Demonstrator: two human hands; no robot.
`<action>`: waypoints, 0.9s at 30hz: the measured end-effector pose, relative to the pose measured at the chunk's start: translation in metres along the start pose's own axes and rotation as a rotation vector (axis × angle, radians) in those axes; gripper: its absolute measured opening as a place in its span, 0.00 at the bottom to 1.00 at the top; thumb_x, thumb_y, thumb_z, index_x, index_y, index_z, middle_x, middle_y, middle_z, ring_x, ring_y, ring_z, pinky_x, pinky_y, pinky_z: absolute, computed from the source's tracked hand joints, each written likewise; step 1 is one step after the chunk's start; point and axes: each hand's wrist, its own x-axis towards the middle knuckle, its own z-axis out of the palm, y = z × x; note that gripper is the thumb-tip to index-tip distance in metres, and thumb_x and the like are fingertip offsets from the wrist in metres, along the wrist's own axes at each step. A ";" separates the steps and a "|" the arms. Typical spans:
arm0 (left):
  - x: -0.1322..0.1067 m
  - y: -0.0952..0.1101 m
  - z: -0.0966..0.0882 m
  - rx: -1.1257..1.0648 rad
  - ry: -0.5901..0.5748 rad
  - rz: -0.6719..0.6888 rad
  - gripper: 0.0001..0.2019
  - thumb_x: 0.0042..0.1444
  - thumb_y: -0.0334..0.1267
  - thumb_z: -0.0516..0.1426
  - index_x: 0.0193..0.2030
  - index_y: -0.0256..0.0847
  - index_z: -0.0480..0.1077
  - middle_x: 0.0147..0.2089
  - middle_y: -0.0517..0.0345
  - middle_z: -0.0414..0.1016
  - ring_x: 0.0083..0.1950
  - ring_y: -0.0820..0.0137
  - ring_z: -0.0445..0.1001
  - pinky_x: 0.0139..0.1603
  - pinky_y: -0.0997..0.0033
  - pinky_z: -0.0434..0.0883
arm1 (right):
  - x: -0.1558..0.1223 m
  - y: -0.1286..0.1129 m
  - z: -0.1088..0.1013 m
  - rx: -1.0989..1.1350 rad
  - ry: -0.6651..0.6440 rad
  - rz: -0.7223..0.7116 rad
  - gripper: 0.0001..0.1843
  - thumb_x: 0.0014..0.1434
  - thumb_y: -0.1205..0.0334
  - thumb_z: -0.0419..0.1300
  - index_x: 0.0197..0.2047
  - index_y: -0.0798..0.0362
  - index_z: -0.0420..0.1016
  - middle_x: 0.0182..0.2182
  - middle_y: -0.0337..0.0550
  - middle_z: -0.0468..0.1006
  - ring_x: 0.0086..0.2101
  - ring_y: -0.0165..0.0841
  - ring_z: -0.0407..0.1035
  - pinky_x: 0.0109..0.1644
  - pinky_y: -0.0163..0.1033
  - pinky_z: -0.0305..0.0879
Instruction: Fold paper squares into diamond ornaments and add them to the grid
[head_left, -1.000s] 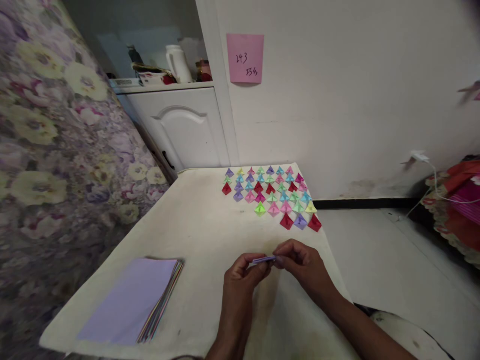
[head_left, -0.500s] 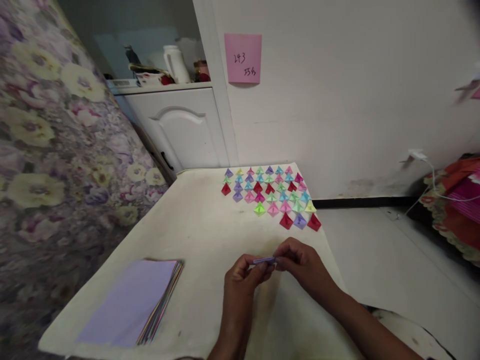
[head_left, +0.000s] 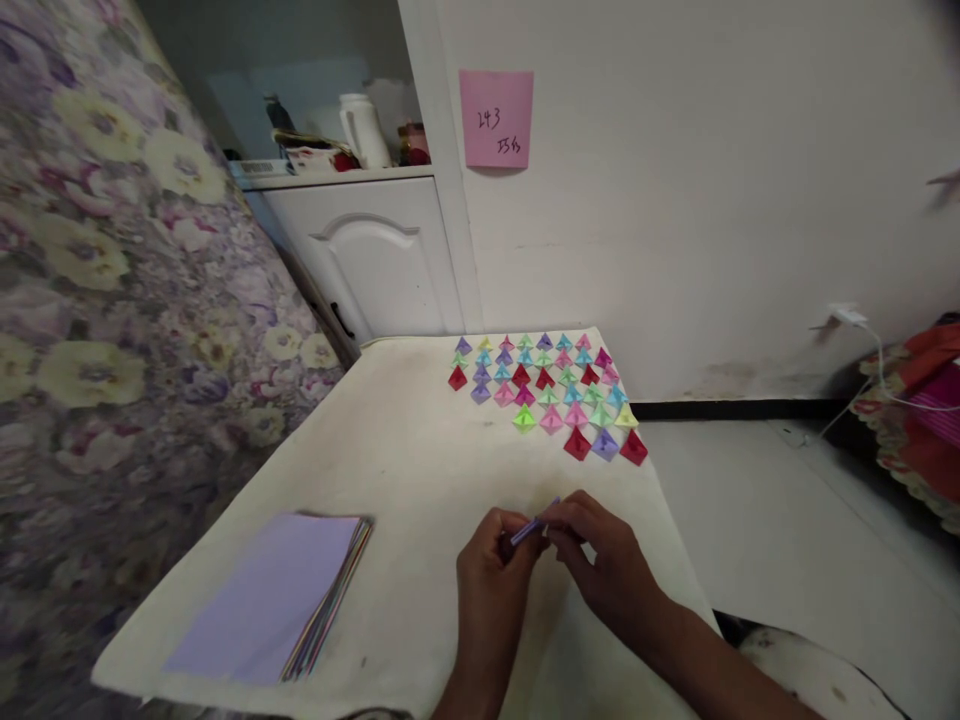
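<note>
A small folded piece of purple paper [head_left: 527,531] is held above the near part of the table, tilted up to the right. My left hand [head_left: 497,565] is closed on its left part, thumb and fingers pinching it. At its right end, my right hand [head_left: 602,548] grips it between bent fingers and thumb; the fingertips partly hide the paper. Beyond the hands, several small folded paper pieces [head_left: 577,443] in red, purple, pink, green, blue and yellow lie in rows. To the left lies a stack of coloured paper sheets [head_left: 270,600] with a purple sheet on top.
The cream-covered table [head_left: 405,450] stands against a wall with a pink note [head_left: 496,120]. A floral curtain [head_left: 112,350] hangs at the left, beside a white cabinet [head_left: 367,260] holding a white jug [head_left: 365,132]. A plugged-in charger [head_left: 847,314] is at the right.
The folded purple paper has turned from nearly level to tilted, its right end up. Both hands have shifted slightly with it. The whole view has moved a little.
</note>
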 end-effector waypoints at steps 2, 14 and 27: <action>-0.001 0.001 0.001 0.000 -0.008 -0.002 0.06 0.47 0.37 0.60 0.26 0.39 0.67 0.27 0.60 0.74 0.33 0.68 0.74 0.33 0.74 0.69 | 0.001 -0.001 0.000 -0.006 -0.003 -0.019 0.12 0.59 0.70 0.50 0.41 0.48 0.71 0.32 0.41 0.71 0.33 0.31 0.68 0.36 0.36 0.66; -0.002 0.002 0.003 0.010 -0.078 -0.014 0.02 0.51 0.35 0.56 0.31 0.40 0.68 0.28 0.57 0.76 0.33 0.66 0.75 0.35 0.71 0.69 | 0.003 0.002 -0.002 -0.079 -0.044 0.030 0.11 0.58 0.72 0.50 0.38 0.49 0.69 0.32 0.39 0.69 0.30 0.30 0.68 0.33 0.35 0.64; -0.003 -0.001 0.003 -0.014 0.003 -0.004 0.04 0.46 0.37 0.60 0.25 0.41 0.68 0.32 0.55 0.78 0.33 0.65 0.76 0.34 0.71 0.70 | -0.001 0.004 -0.001 -0.076 -0.055 0.119 0.08 0.59 0.69 0.50 0.37 0.50 0.68 0.30 0.39 0.72 0.25 0.29 0.67 0.29 0.35 0.64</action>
